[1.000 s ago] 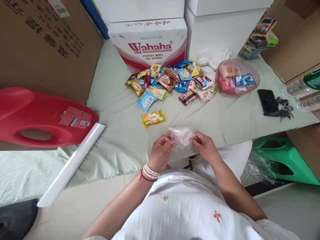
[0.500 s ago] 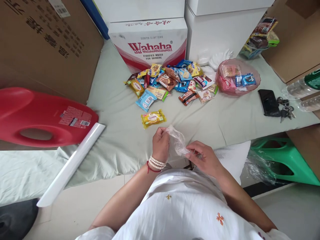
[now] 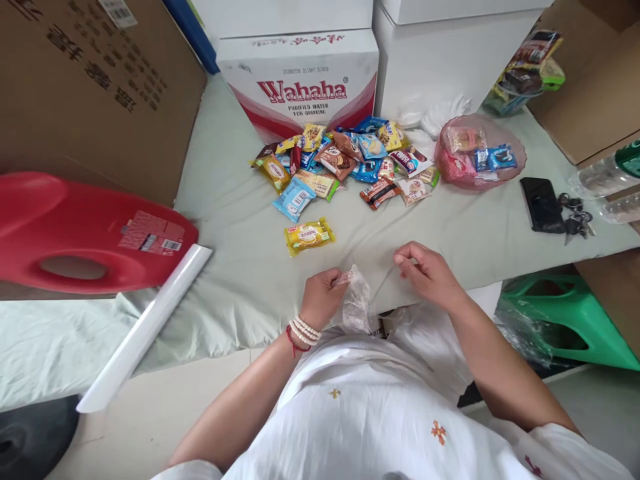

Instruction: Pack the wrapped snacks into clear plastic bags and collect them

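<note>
I'm pinching crumpled clear plastic [image 3: 359,307] in my left hand [image 3: 323,297] — it's hanging by the counter [image 3: 225,200] edge — while my right hand [image 3: 425,272] is hovering nearby, half-curled; I can't tell if it's holding anything. Beyond, a yellow packet [image 3: 309,236] is lying before the snack pile [image 3: 339,160], a pink bowl [image 3: 453,173] sitting alongside.

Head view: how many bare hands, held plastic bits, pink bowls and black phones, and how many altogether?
Bare left hand and right hand: 2
Crumpled clear plastic piece, held: 1
Round pink see-through bowl: 1
Flat black rectangular phone: 1
Total: 5
</note>
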Motion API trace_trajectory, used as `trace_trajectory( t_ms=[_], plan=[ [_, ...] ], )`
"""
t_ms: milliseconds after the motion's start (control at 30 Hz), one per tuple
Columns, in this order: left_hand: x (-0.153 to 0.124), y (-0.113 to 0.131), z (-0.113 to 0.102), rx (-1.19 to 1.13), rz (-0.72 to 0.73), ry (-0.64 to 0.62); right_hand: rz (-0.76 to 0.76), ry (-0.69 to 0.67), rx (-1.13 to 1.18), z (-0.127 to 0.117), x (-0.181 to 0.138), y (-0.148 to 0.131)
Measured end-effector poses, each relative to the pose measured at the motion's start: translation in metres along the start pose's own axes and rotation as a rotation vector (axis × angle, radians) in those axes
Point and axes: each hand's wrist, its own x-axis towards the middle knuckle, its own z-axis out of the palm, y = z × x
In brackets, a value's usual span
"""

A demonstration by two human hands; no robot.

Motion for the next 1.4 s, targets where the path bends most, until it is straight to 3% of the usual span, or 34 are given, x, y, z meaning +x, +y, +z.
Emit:
trace_trajectory(
  t_ms=[167, 233, 300, 433, 533, 633, 733, 800, 900, 967, 1067, 1200, 1400],
  plan=[
    [0.001, 0.004, 0.002, -0.013, 0.026, 0.051, 0.108, -0.365, 0.040, 0.022, -0.010, -0.002],
    [0.002, 0.004, -0.002, 0.004, 0.034, 0.038, 0.133, -0.398, -0.007, 0.025, -0.013, 0.003],
    [0.003, 0.003, -0.009, 0.059, 0.053, -0.041, 0.048, -0.336, -0.163, 0.018, -0.012, 0.007],
    [0.001, 0.000, -0.019, 0.309, 0.148, -0.282, -0.274, -0.176, -0.718, -0.013, 0.002, 0.006],
    [-0.005, -0.002, -0.016, 0.389, 0.155, -0.281, -0.415, 0.019, -0.898, -0.028, 0.018, 0.004],
    [-0.010, -0.004, -0.008, 0.305, 0.126, -0.215, -0.422, 0.295, -0.779, -0.030, 0.027, 0.007],
    [-0.014, -0.005, -0.002, 0.116, 0.061, -0.139, -0.221, 0.556, -0.448, -0.016, 0.019, 0.008],
    [-0.016, -0.006, 0.000, 0.012, 0.033, -0.105, -0.065, 0.522, -0.210, 0.002, 0.005, 0.005],
    [-0.020, -0.005, 0.006, -0.108, 0.027, -0.100, -0.005, 0.185, -0.017, 0.037, -0.016, -0.001],
    [-0.021, -0.005, 0.009, -0.219, 0.001, -0.093, -0.007, 0.072, 0.037, 0.054, -0.023, -0.001],
    [-0.020, -0.002, 0.009, -0.443, -0.114, -0.056, 0.120, 0.178, 0.156, 0.061, -0.021, 0.008],
    [-0.016, 0.003, 0.003, -0.715, -0.287, -0.068, 0.305, 0.228, 0.294, 0.045, -0.017, 0.024],
    [-0.018, 0.004, 0.004, -0.803, -0.279, -0.112, 0.244, 0.317, 0.036, 0.044, -0.013, 0.017]
  ],
)
